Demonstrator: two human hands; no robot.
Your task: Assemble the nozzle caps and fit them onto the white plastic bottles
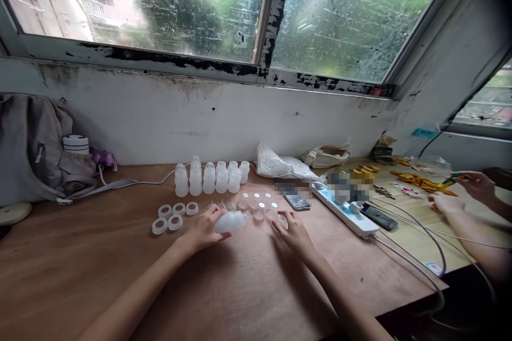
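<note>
My left hand point(206, 228) is wrapped round a frosted white baby bottle point(231, 222), tipped on its side above the table with its neck to the right. My right hand point(294, 232) is low over the table, thumb and fingers closed about the edge of a clear round cap point(281, 219). Several more clear caps point(258, 215) lie just left of it, with small white discs point(262, 204) behind. Clear nipples point(230, 206) rest beyond my left hand, partly hidden. White screw rings point(175, 221) lie to the left, and upright bottles point(208, 178) stand behind.
A phone point(296, 201) and a white power strip point(348, 213) with cables lie to the right. White plastic wrapping point(276, 162) sits by the wall. A grey backpack point(36, 144) stands at left. At far right, another person's hands point(452, 205) hold yellow parts.
</note>
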